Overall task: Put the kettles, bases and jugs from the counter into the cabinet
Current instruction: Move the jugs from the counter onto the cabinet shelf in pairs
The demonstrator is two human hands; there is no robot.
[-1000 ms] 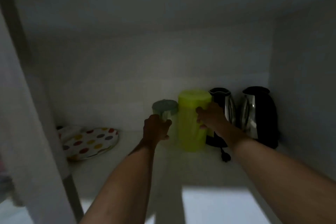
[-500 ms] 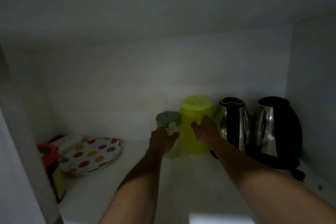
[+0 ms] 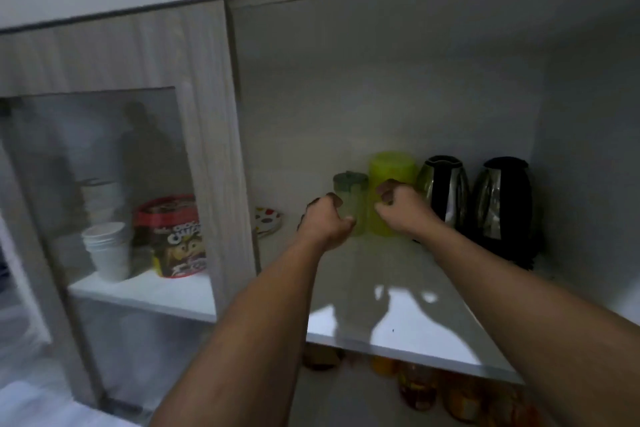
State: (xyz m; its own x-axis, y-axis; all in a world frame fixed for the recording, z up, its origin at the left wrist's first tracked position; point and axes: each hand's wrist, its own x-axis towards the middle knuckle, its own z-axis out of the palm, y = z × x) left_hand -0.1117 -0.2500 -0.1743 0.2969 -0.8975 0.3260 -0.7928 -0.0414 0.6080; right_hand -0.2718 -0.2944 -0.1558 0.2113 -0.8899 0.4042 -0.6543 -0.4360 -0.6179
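Note:
Deep on the open cabinet shelf (image 3: pixel 398 329) stand a small clear jug with a grey-green lid (image 3: pixel 350 184) and a taller yellow-green jug (image 3: pixel 393 166), side by side and upright. To their right are two steel-and-black kettles (image 3: pixel 445 187) (image 3: pixel 504 198) on dark bases. My left hand (image 3: pixel 325 224) hovers just in front of the small jug's lower left, fingers curled. My right hand (image 3: pixel 400 210) is curled in front of the yellow-green jug and hides its lower part. Neither hand seems to grip a jug.
A spotted plate (image 3: pixel 268 220) lies at the shelf's back left. Left of the wood-grain divider (image 3: pixel 214 149), behind a glass door, are stacked white cups (image 3: pixel 105 246) and a red-lidded tub (image 3: pixel 173 236). Jars show on the shelf below (image 3: pixel 426 388).
Both hands have let go of the jugs and drawn back a little with fingers curled. My view has pulled out of the cabinet, so its frame and the glass door now show.

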